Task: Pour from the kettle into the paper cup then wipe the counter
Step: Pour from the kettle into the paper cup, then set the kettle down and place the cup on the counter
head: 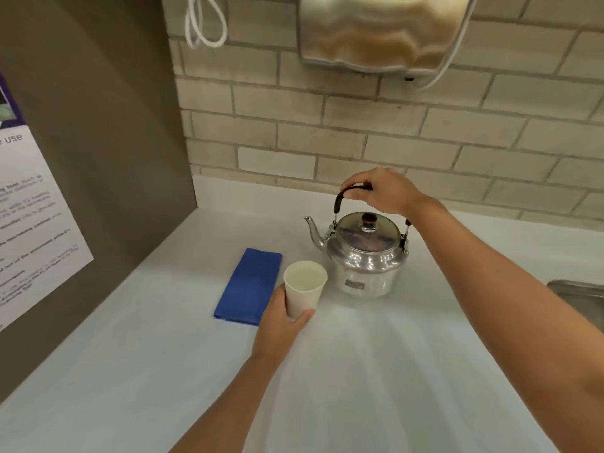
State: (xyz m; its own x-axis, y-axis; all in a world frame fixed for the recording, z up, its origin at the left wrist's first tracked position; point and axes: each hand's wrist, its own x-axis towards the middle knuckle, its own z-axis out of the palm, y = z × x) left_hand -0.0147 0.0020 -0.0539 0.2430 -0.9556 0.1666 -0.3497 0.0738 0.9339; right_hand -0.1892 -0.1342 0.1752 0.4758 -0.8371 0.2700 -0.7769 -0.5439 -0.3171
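Note:
A shiny metal kettle (pixel 364 253) stands upright on the white counter (pixel 376 371), its spout pointing left. My right hand (pixel 384 191) is closed over its black handle from above. Just in front and left of the kettle is a white paper cup (pixel 304 286), upright, with my left hand (pixel 281 325) wrapped around its lower part. Whether the cup rests on the counter or is lifted I cannot tell. A folded blue cloth (pixel 250 286) lies flat on the counter to the left of the cup.
A brick wall (pixel 327 132) backs the counter, with a metal dispenser (pixel 382 31) mounted above the kettle. A brown side panel with a printed notice (pixel 29 223) closes off the left. A metal sink edge (pixel 578 295) shows at the right.

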